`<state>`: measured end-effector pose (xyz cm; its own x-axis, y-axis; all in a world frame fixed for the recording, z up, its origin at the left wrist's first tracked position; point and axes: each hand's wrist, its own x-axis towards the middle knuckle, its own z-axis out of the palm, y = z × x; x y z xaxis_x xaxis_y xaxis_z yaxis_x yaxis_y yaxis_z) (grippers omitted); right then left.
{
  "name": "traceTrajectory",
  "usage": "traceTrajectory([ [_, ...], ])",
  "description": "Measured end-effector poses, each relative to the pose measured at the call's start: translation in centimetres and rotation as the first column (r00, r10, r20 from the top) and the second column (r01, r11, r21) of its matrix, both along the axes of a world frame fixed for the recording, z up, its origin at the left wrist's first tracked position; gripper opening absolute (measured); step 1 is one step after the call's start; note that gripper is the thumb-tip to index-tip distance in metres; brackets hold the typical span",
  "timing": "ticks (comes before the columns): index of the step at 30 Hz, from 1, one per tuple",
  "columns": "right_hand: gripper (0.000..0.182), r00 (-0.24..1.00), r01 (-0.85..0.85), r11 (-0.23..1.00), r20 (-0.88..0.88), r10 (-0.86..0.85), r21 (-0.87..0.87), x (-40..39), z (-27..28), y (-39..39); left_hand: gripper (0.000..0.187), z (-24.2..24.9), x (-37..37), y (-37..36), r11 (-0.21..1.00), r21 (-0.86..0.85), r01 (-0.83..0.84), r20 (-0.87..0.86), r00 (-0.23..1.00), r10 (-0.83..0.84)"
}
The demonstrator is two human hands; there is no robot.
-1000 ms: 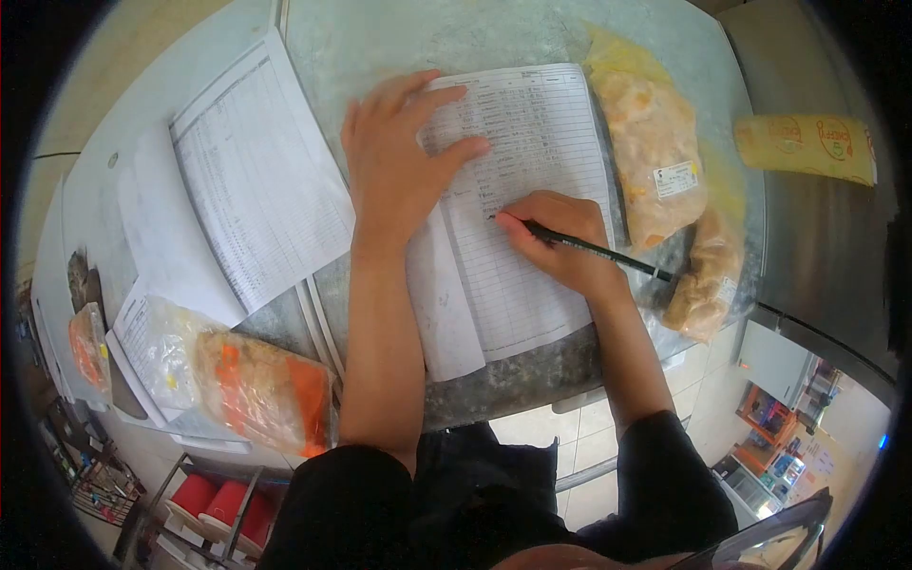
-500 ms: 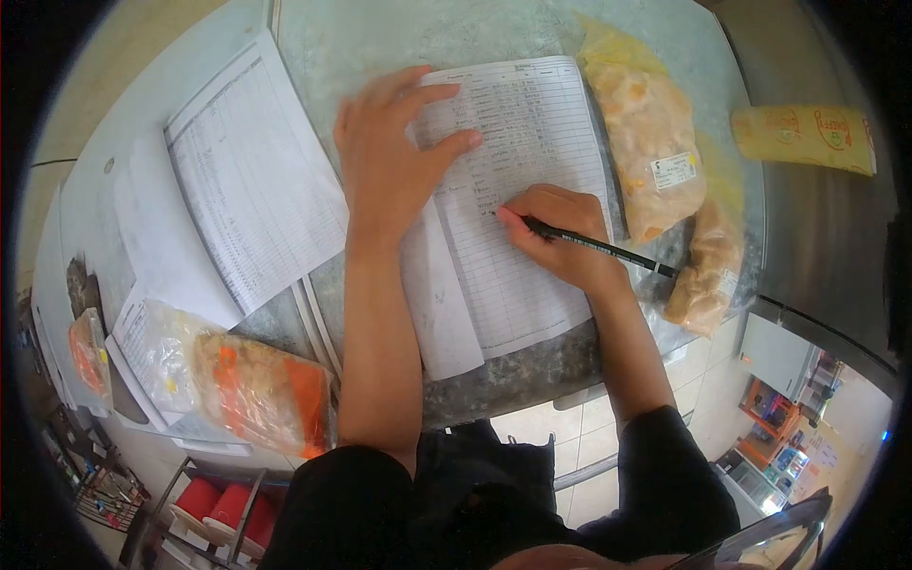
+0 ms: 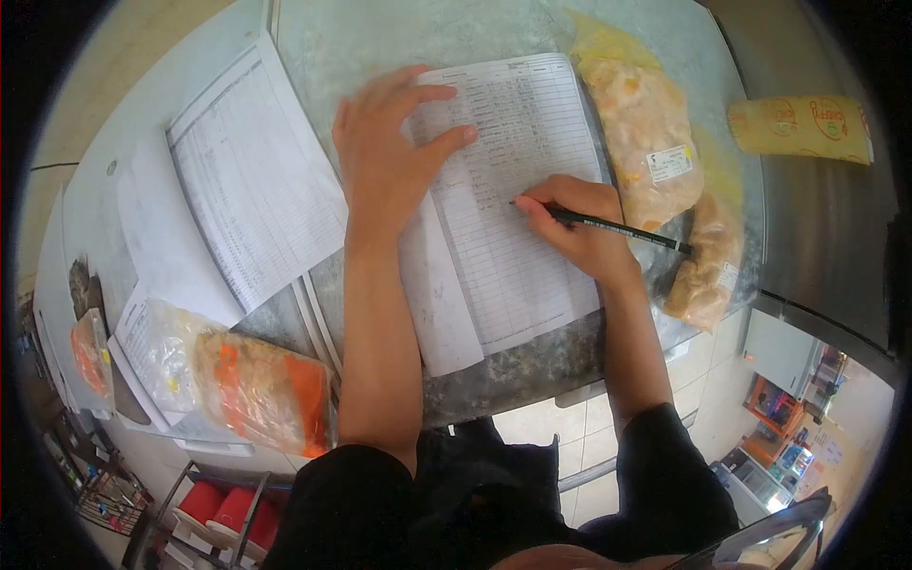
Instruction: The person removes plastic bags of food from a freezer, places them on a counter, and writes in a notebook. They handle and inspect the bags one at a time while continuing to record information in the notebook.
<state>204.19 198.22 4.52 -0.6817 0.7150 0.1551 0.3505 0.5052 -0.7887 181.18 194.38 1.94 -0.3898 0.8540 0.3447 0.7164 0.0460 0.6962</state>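
Observation:
A black pencil (image 3: 622,228) is pinched in my right hand (image 3: 584,223), its tip at the ruled page near the last handwritten lines. The logbook (image 3: 518,285) lies open on the metal table, with rows of handwriting in its upper part and blank rows below. My left hand (image 3: 394,152) rests on the book's upper left edge, fingers spread and thumb over the page. Right of the book, close to my right hand, lie a clear bag of pale meat pieces (image 3: 646,133) with a white label and a smaller bag of similar pieces (image 3: 705,261).
Another filled-in sheet stack (image 3: 256,171) lies left of my left arm. Below it are an orange-striped plastic bag of food (image 3: 261,389) and a smaller orange packet (image 3: 90,351). A yellow printed roll (image 3: 798,129) sits beyond the right edge. Red containers (image 3: 223,508) stand on a rack below.
My right hand and the pencil have shifted slightly right and up across the page. My left hand stays in place on the book.

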Motion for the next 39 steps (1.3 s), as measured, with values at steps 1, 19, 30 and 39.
traceTrajectory([
  [1, 0.011, 1.000, -0.009, 1.000, 0.001, 0.009, 0.000, 0.05, -0.01, -0.13, 0.037, -0.09, 0.06, -0.11, 1.000, -0.002, 0.008, 0.001, 1.000, -0.008],
  [19, 0.012, 0.999, -0.034, 0.996, -0.012, 0.035, 0.077, -0.23, -0.34, -0.08, 0.041, 0.30, 0.29, -0.18, 1.000, -0.012, -0.011, -0.038, 0.999, 0.010],
  [30, 0.011, 1.000, -0.018, 0.995, -0.012, 0.019, 0.095, -0.12, -0.37, 0.02, 0.039, 0.23, 0.26, -0.17, 1.000, -0.007, -0.016, -0.034, 0.999, 0.015],
  [39, 0.012, 1.000, -0.022, 0.992, -0.011, 0.024, 0.125, 0.09, -0.52, 0.12, 0.039, 0.64, 0.44, -0.13, 1.000, -0.023, -0.014, -0.003, 1.000, 0.014],
])
